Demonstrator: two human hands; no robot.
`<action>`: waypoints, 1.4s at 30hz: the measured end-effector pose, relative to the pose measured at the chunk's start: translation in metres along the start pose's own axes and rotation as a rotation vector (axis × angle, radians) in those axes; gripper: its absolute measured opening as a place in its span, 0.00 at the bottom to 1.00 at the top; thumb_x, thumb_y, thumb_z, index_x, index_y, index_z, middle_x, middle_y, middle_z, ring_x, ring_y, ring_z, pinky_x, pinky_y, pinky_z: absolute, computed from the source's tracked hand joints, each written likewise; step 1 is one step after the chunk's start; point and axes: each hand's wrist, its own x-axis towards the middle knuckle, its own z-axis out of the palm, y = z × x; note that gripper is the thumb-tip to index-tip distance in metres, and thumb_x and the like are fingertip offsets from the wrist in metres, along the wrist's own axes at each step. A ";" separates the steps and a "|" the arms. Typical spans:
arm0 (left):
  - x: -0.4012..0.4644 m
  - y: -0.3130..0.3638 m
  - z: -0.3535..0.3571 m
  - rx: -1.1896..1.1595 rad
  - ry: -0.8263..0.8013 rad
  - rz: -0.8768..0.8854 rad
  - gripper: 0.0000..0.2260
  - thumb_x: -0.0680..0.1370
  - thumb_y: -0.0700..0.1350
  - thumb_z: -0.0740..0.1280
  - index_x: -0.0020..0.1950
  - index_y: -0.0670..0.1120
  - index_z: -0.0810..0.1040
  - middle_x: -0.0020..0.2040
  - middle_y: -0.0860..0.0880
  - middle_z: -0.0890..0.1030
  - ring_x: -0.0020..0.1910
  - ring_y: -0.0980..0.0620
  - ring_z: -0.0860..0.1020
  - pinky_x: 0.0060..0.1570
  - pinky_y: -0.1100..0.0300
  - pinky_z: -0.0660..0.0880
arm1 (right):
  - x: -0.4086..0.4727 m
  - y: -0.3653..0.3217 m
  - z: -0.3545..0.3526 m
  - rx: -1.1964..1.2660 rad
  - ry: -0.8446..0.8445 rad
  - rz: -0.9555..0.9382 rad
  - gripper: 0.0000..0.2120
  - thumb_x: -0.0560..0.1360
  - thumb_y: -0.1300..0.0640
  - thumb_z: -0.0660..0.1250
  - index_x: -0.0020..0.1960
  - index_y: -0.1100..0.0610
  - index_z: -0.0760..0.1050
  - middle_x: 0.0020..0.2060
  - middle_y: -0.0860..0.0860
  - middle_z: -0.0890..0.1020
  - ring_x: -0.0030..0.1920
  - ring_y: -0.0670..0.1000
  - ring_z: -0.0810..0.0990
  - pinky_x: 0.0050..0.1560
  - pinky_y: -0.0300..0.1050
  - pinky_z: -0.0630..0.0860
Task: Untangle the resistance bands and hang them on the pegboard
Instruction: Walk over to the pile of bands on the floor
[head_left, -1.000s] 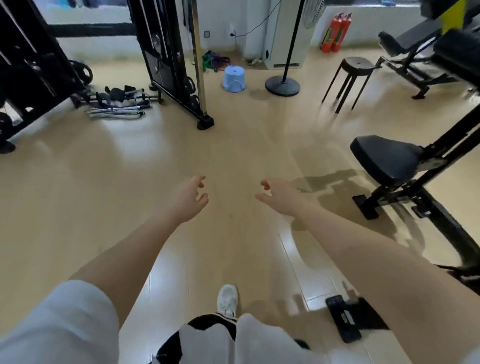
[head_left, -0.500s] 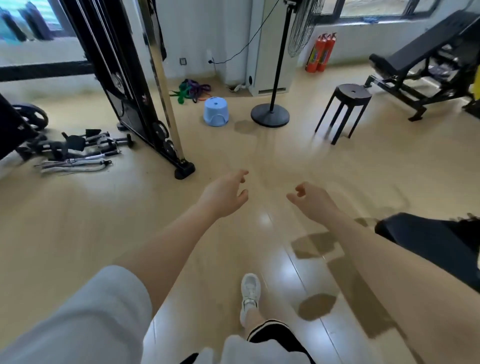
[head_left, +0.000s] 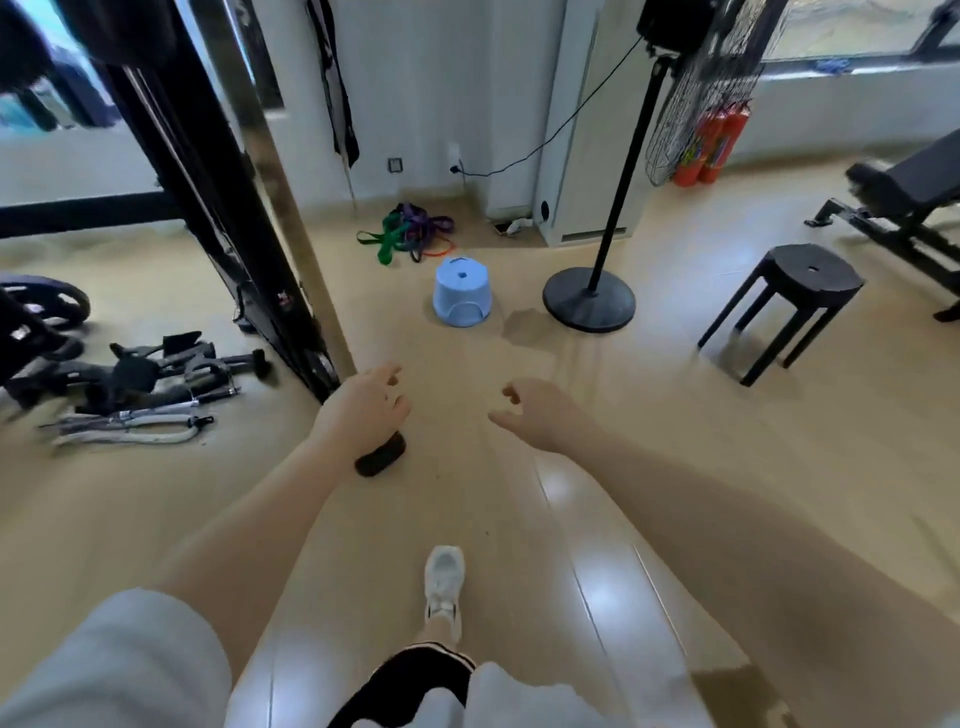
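With both hands empty and loosely open, left hand (head_left: 363, 410) and right hand (head_left: 540, 415), head for the resistance bands (head_left: 410, 236) heaped on the floor (head_left: 675, 467) by the wall: probably light, floppy, stretchy loops, so grip one free outer loop.

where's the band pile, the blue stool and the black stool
resistance bands (head_left: 410, 235), head view, middle of the tangled pile on the floor
blue stool (head_left: 462, 292), head view, front of its side wall
black stool (head_left: 811, 270), head view, top of the seat
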 end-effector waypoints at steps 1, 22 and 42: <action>0.032 0.000 -0.003 0.032 -0.015 0.012 0.20 0.78 0.45 0.62 0.70 0.44 0.66 0.62 0.44 0.76 0.58 0.45 0.75 0.58 0.52 0.72 | 0.031 -0.002 -0.010 0.017 0.007 -0.001 0.28 0.77 0.45 0.61 0.71 0.60 0.63 0.68 0.54 0.71 0.65 0.53 0.72 0.63 0.46 0.68; 0.612 0.112 -0.002 -0.138 -0.058 0.009 0.21 0.79 0.41 0.61 0.71 0.42 0.62 0.65 0.45 0.72 0.53 0.50 0.72 0.38 0.71 0.58 | 0.571 0.113 -0.267 0.114 -0.013 0.165 0.14 0.76 0.50 0.62 0.50 0.62 0.74 0.46 0.57 0.79 0.51 0.61 0.77 0.45 0.55 0.75; 1.022 -0.192 -0.187 -0.077 -0.054 -0.378 0.23 0.78 0.46 0.62 0.72 0.44 0.62 0.64 0.46 0.74 0.57 0.47 0.76 0.56 0.51 0.74 | 1.088 -0.134 -0.261 -0.063 -0.383 -0.051 0.27 0.76 0.46 0.64 0.68 0.61 0.67 0.66 0.56 0.73 0.64 0.54 0.73 0.61 0.47 0.70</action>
